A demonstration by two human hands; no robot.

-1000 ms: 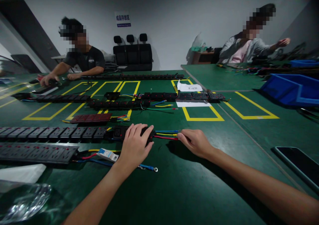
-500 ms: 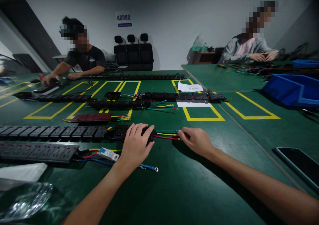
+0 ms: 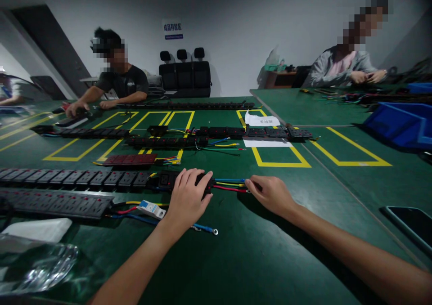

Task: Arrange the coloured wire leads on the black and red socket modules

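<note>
A long black power strip (image 3: 101,178) lies across the table. My left hand (image 3: 191,191) is laid over the black end piece of this strip, fingers bent across its top and thumb at the near side, holding it. Blue, yellow and red wires (image 3: 231,184) come out of that end to the right. My right hand (image 3: 269,191) is closed in a pinch at the tips of these wires; its fingertips partly hide the ends. Nearer to me lies a second power strip (image 3: 60,204), with a white circuit breaker (image 3: 153,209) and a blue wire ending in a ring terminal (image 3: 215,231).
Beyond my hands lie a dark red strip (image 3: 130,159), more black strips (image 3: 165,141) and white paper (image 3: 263,119). A blue bin (image 3: 401,125) and a phone (image 3: 410,226) are at the right, clear plastic (image 3: 40,269) at the near left. Two people sit across the table (image 3: 229,269).
The whole view has shifted slightly, so things appear a little further right. Both hands keep the same places on the strip and its wires.
</note>
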